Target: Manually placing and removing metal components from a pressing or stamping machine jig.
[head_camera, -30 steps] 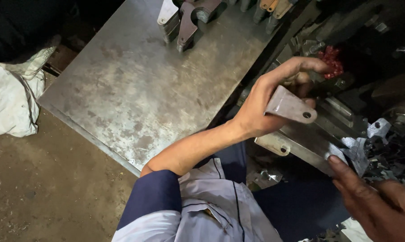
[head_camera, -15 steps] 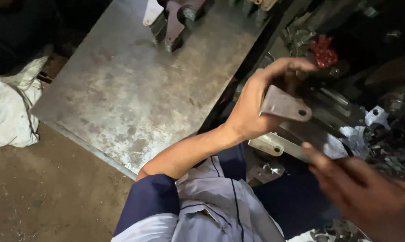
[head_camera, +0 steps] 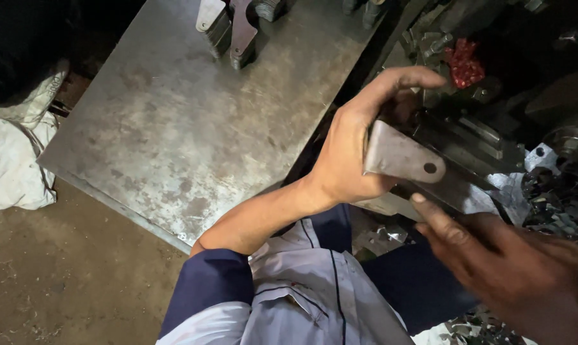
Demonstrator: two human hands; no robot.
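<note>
My left hand (head_camera: 353,147) grips a flat grey metal bracket (head_camera: 401,160) with a round hole near its rounded end, holding it against a dark machine fixture (head_camera: 474,150). My right hand (head_camera: 493,255) reaches in from the lower right, its fingertips just below the bracket and touching the light metal part (head_camera: 391,204) under it. Whether the right hand holds anything is hidden by blur and its own fingers.
A worn steel table top (head_camera: 193,128) lies to the left, with stacked metal brackets (head_camera: 228,29) at its far edge. White cloth (head_camera: 14,147) sits on the dirt floor at left. Shiny metal offcuts (head_camera: 557,191) pile at right, and a red rag (head_camera: 465,64) lies on the machine.
My right hand has moved up and left toward the bracket, now reaching just beneath it. My left hand keeps hold of the bracket at the fixture.
</note>
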